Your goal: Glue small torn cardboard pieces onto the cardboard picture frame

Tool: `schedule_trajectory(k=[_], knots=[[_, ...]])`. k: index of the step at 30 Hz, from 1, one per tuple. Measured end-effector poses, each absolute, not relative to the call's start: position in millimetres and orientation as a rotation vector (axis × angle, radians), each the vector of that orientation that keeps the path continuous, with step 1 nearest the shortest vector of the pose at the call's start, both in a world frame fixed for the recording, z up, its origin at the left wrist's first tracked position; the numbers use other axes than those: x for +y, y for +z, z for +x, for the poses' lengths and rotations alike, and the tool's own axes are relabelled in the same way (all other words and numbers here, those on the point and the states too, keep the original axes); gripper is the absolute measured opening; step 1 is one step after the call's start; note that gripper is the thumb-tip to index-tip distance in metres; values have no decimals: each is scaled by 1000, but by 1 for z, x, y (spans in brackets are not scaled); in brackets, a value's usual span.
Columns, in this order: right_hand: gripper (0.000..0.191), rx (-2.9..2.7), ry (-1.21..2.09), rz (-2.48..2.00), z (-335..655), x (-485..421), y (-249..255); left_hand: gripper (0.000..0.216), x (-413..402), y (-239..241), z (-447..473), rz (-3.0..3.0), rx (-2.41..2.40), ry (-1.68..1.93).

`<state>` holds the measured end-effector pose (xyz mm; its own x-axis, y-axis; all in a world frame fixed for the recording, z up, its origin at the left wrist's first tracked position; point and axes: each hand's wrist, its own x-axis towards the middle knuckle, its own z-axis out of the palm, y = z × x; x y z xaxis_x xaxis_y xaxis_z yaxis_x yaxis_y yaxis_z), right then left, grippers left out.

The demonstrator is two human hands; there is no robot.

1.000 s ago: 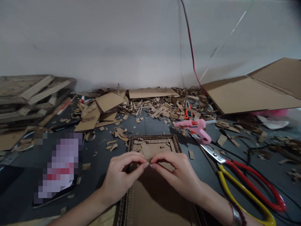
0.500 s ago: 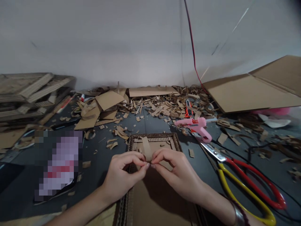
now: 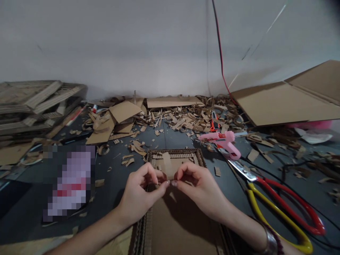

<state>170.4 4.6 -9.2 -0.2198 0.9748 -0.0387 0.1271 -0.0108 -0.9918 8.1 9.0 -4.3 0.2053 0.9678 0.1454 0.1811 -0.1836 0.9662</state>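
My left hand and my right hand meet at the fingertips, pinching the lower end of a tan cardboard strip from either side. The strip stands over a small corrugated cardboard frame with a dark ridged border. Its upper end lies across the frame's inner area. Below my hands, a flat cardboard sheet with a corrugated edge lies on the dark table. My fingers hide the frame's near side.
To the right lie a pink glue gun and long scissors with red and yellow handles. Cardboard scraps are heaped along the wall. Stacked corrugated pieces stand at left, a pixelated object near them, and a large cardboard sheet at right.
My fingers have arched higher over the strip, and my hands have shifted slightly apart at the wrists. The whole view has drifted a little upward and to the right.
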Motion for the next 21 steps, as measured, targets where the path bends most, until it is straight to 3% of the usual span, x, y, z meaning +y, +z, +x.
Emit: schedule_trajectory(k=[6, 15, 21], knots=[[6, -1519, 1214, -1181, 170, 3, -10, 28, 11, -1, 9, 1343, 1112, 1005], [13, -1936, 513, -873, 175, 2, -15, 29, 16, 3, 7, 1159, 1047, 962], [7, -1872, 581, -960, 173, 2, -15, 29, 15, 2, 5, 1142, 1027, 949]])
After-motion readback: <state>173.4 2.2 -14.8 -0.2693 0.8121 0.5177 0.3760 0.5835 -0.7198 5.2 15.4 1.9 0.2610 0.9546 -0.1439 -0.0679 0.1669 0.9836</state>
